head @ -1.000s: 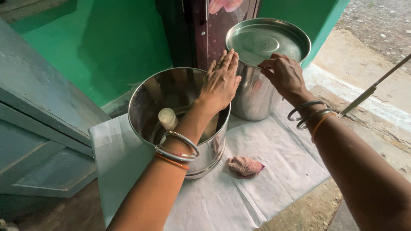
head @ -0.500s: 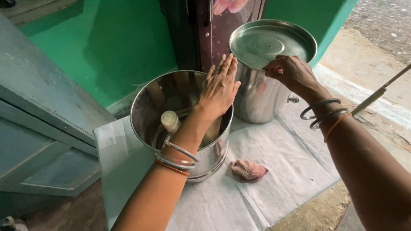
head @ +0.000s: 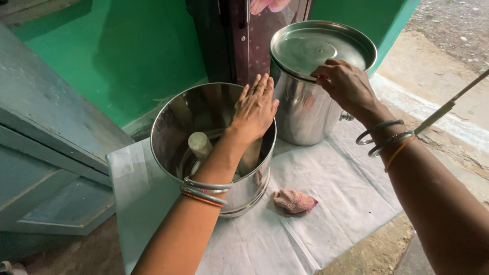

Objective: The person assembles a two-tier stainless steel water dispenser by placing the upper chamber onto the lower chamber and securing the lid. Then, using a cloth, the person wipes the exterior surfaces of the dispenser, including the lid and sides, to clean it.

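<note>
Steel throughout: two polished vessels stand on a white sheet [head: 346,203], which serves as the reference here. The open steel drum [head: 175,132] sits toward the sheet's left half; the lidded steel canister [head: 303,109] stands at its back edge, just beside the drum and against a dark door panel [head: 239,46].

The drum is wide, thin-walled and rigid. Judged moderately heavy, and its mirror finish likely slippery; the rolled rim is the soundest place to grip. Inside, a pale cylindrical post [head: 199,145] rises from the floor of the vessel. Other contents cannot be made out.

The canister is closed by a flat round lid [head: 321,48] with a turned-down edge. The lid is judged light and stiff, best taken at its edge. What the canister holds is hidden.

The left hand [head: 254,109] lies flat and open, fingers together, palm against the drum's far rim, grasping nothing. The right hand [head: 344,84] pinches the lid's near edge with its fingertips.

A crumpled pink cloth [head: 294,201], soft and limp, lies on the sheet just in front of the drum, touching neither vessel.
</note>
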